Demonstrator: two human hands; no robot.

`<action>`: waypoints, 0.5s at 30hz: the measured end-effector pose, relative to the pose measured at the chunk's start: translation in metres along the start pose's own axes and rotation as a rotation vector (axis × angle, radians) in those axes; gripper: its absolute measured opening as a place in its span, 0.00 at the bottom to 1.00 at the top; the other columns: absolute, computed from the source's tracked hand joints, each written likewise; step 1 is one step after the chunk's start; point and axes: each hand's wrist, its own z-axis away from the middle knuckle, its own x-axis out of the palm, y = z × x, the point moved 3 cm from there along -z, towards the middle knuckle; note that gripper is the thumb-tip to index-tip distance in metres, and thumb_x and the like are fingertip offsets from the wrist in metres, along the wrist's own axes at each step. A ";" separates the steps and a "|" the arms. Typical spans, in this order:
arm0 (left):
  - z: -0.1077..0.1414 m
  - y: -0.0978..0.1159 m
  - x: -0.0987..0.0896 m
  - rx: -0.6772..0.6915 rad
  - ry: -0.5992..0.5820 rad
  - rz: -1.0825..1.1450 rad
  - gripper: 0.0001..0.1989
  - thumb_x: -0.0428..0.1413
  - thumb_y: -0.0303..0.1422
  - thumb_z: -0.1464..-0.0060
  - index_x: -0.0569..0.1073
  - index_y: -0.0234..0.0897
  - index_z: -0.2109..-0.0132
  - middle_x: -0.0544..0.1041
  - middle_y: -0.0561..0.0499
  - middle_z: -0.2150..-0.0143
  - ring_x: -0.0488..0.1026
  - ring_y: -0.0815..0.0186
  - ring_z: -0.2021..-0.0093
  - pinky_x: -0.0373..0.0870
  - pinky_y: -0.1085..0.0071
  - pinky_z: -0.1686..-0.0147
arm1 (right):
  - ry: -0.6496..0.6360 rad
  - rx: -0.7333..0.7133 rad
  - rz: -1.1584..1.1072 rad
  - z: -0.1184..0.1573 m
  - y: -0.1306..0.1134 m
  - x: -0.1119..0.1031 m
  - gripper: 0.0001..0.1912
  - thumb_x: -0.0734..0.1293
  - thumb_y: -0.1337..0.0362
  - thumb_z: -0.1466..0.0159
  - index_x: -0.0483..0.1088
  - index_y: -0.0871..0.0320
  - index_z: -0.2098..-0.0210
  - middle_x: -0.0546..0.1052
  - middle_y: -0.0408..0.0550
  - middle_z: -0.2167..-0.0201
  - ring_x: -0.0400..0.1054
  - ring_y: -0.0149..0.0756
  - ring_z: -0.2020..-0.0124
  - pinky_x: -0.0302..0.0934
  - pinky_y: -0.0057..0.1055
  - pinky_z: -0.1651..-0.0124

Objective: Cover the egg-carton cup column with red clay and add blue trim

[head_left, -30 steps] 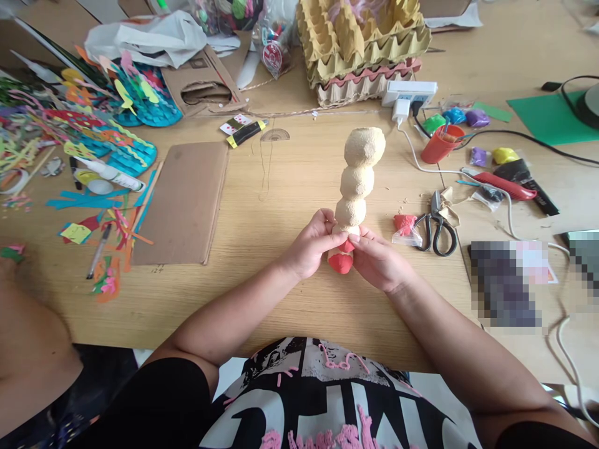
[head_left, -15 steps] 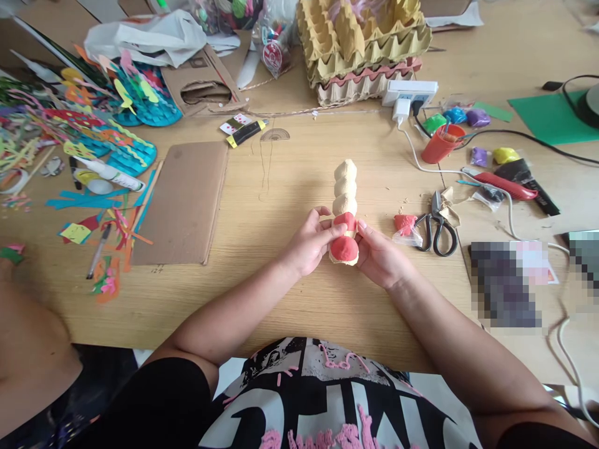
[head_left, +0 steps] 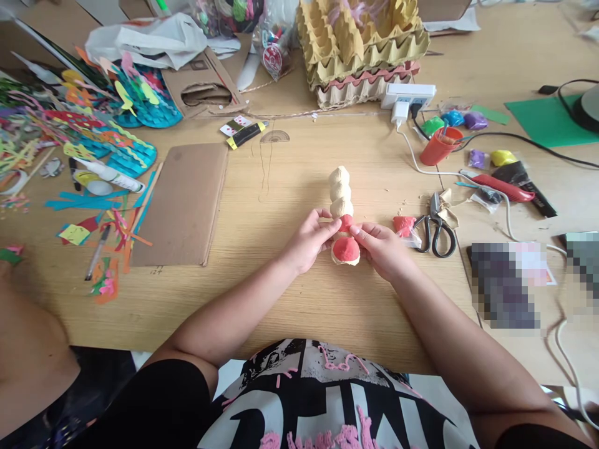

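Observation:
Between my hands is a cream strip of egg-carton cups, pointing away from me. Red clay covers the dome of its nearest cup and part of the one beyond. My left hand grips the strip from the left, thumb against the second cup's red clay. From the right, my right hand is closed on the strip, its thumb pressing the same red patch. Fingers beneath the strip are partly hidden. Just right of my right hand lie a small bag of red clay and black-handled scissors.
Flat brown cardboard lies left, beside paper scraps and a pen. Egg trays are stacked at the back, near a power strip. An orange cup and a white cable are at right. Another person's arm rests at far left.
The strip has tilted slightly, its far end shifting left and toward me. My right thumb has moved inward onto the red clay of the second cup.

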 end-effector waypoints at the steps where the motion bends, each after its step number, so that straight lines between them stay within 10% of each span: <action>1: 0.000 -0.001 0.000 0.002 -0.006 -0.010 0.40 0.83 0.53 0.53 0.66 0.42 0.51 0.87 0.55 0.60 0.82 0.68 0.64 0.73 0.70 0.61 | -0.002 0.004 0.014 0.000 -0.001 0.000 0.39 0.90 0.30 0.58 0.79 0.55 0.71 0.78 0.43 0.73 0.66 0.32 0.71 0.60 0.33 0.66; 15: 0.004 0.001 0.005 0.031 -0.098 -0.058 0.42 0.83 0.56 0.54 0.61 0.43 0.53 0.84 0.58 0.66 0.82 0.68 0.64 0.73 0.69 0.57 | -0.035 0.045 0.185 0.004 -0.014 -0.005 0.34 0.92 0.38 0.61 0.79 0.55 0.73 0.78 0.43 0.75 0.66 0.32 0.73 0.62 0.33 0.67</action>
